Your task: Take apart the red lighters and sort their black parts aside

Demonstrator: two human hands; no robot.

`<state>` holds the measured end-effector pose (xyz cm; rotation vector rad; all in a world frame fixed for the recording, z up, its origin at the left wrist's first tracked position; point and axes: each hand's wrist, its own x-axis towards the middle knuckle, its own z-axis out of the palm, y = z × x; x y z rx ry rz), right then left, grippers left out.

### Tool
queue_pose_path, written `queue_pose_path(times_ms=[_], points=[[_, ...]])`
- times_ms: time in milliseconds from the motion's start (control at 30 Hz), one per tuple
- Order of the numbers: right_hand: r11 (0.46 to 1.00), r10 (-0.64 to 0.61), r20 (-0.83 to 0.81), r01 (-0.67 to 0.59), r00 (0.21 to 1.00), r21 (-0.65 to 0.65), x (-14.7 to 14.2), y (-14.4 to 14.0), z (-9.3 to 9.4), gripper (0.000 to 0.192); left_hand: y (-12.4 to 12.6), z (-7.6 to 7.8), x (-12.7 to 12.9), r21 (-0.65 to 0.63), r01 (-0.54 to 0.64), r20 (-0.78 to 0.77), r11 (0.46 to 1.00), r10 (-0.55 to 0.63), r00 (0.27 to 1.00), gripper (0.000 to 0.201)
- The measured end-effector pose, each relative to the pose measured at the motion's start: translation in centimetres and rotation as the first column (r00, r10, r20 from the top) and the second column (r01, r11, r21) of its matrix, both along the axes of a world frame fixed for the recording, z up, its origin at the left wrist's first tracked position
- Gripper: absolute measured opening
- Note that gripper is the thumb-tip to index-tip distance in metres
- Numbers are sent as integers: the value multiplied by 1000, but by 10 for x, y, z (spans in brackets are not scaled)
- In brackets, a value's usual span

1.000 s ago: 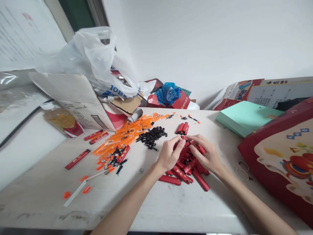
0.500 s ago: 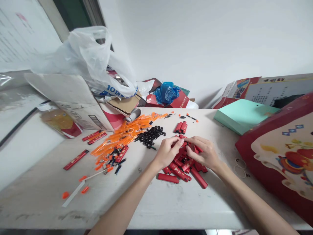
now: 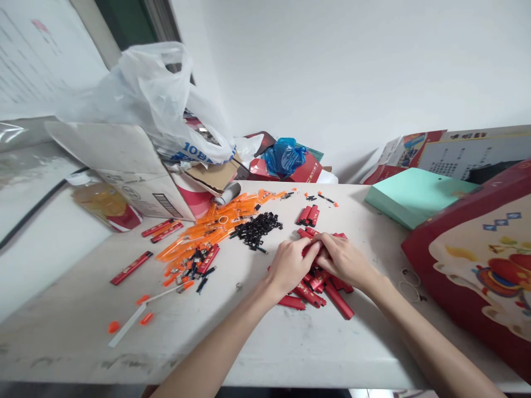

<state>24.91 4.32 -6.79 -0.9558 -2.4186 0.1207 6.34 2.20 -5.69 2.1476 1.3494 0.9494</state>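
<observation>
Your left hand [image 3: 291,264] and right hand [image 3: 343,258] press together on a pile of red sticks [image 3: 321,282] at the table's [image 3: 265,348] middle, fingers curled around some. Black bits [image 3: 258,228] and orange strips [image 3: 215,225] lie far left.

left hand [image 3: 291,264] | right hand [image 3: 342,258] | lowered onto red sticks pile [image 3: 321,284]

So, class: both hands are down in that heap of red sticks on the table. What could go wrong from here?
1. The left hand and right hand press on the loose red sticks; some could roll off the near table edge.
2. The black parts pile lies close by; a sweep of the left hand might scatter it into the orange pieces.
</observation>
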Motion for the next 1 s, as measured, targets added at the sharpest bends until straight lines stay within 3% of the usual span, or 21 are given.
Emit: queue_pose_path(times_ms=[333,667,867,1000], points=[[997,-17,48,20,999,-70,0,-2,-8,14,0,-1,2,16,-25,-80,1000,26,996,30],[994,-67,128,77,989,-74,-4,-6,-11,13,-1,1,4,-36,-33,-39,999,32,999,27],[993,-67,123,78,990,-92,-5,-8,-8,11,-2,1,6,-70,-17,-3,997,17,1000,28],[986,-64,33,69,997,-154,-1,-5,-8,14,-3,3,4,-123,-6,44,992,12,999,35]])
